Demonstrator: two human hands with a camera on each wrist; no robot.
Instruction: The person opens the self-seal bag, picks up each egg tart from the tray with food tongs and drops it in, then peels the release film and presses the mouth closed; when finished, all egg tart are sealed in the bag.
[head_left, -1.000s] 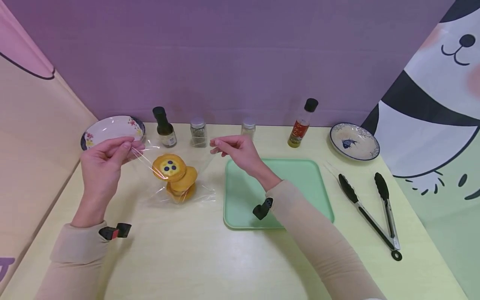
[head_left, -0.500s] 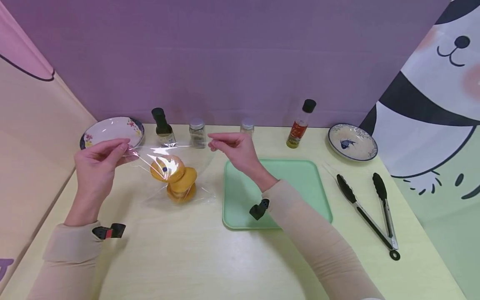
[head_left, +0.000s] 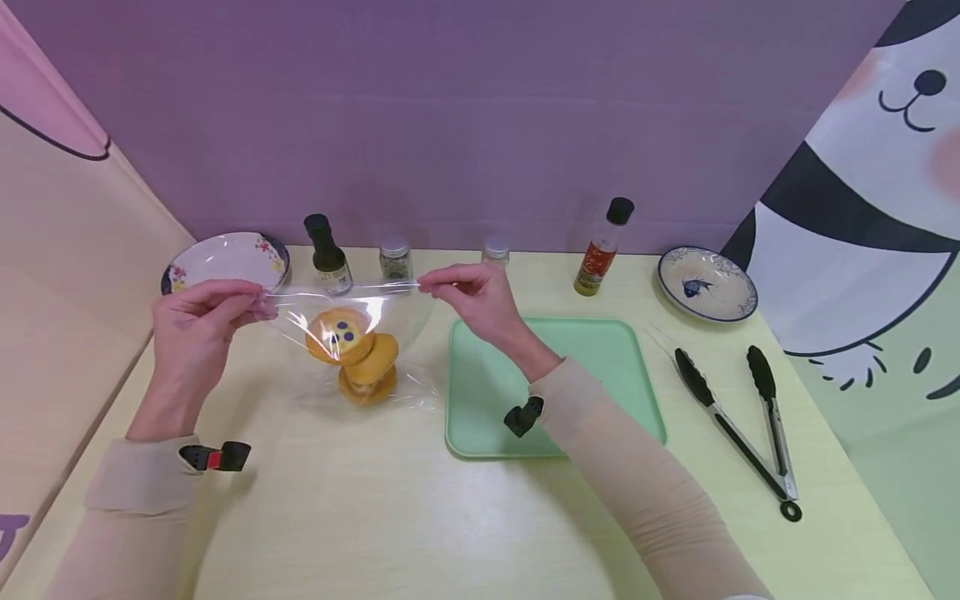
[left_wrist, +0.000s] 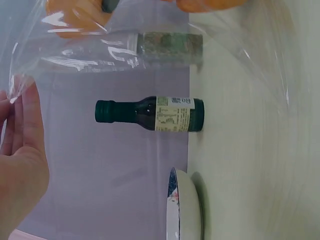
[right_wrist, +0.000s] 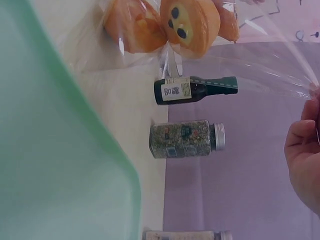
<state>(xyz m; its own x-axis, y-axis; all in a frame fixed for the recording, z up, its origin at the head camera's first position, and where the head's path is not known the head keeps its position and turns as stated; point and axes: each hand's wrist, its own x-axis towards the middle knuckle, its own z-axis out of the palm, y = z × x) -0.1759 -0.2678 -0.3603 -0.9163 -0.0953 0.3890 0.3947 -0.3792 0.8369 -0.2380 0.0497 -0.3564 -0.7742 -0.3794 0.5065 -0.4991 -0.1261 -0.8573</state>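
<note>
A clear plastic bag [head_left: 375, 310] hangs between my two hands, its top edge stretched nearly straight. Inside it are several golden pastries, with a blue-dotted tart [head_left: 339, 335] uppermost. My left hand [head_left: 191, 333] pinches the left end of the bag's top edge. At the opposite end, thumb and fingertips of my right hand [head_left: 480, 304] pinch the same edge. In the left wrist view, the film gathers at the fingertips of the left hand [left_wrist: 25, 135]. The right wrist view has the right hand [right_wrist: 305, 155] at its edge, partly cut off.
A green tray [head_left: 555, 442] lies under my right forearm, with open tongs [head_left: 738, 437] farther right. Along the back stand a flowered plate [head_left: 225, 260], a dark bottle [head_left: 327, 258], two spice jars, a red-labelled bottle [head_left: 600, 254] and a small blue-patterned dish [head_left: 708, 283].
My left hand has shifted left and the right hand slightly up. The bag's top edge has drawn taut between them, and the pastries have settled slightly right.
</note>
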